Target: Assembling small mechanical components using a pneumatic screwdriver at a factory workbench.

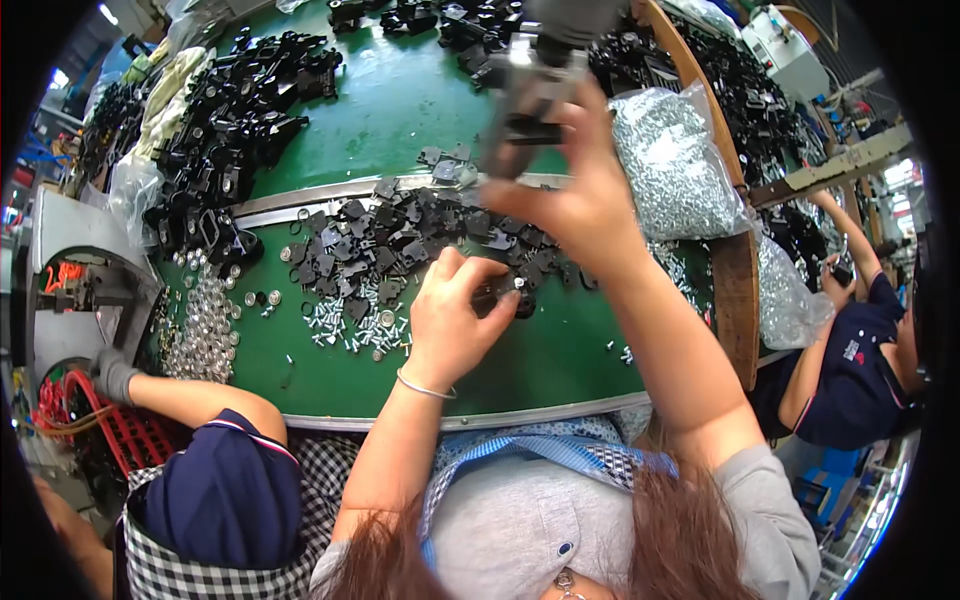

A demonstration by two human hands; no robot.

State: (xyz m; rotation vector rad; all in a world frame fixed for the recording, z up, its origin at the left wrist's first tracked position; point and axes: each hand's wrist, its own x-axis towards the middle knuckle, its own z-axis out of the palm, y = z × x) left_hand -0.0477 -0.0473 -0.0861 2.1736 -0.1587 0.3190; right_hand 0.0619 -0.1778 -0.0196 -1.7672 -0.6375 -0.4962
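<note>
From my remote seat I see the left hand (452, 318) low on the green table (400, 95), its grip pressed together around a small black part (503, 292). The thumb and fingertips pinch that part just right of centre, at the lower edge of the pile of flat black pieces (400, 240). The part is mostly hidden by the fingers; I can only tell it is dark and small, with a round end toward 3 o'clock. Its long axis seems to run from 9 to 3 o'clock, though I cannot be sure.

The right hand (575, 200) is raised toward 12 o'clock from the left one, its grip curled tight round a grey power tool (530, 95). The tool is blurred; its long axis runs from about 1 o'clock down to 7 o'clock, the lower tip pointing at the pile.

Loose silver screws (360, 325) lie at 9 o'clock from the left hand, near it. A clear bag of screws (670, 160) sits at 3 o'clock from the right hand. Larger black brackets (240, 110) are heaped at 10 o'clock. Another person's gloved hand (112, 372) shows at 8 o'clock.
</note>
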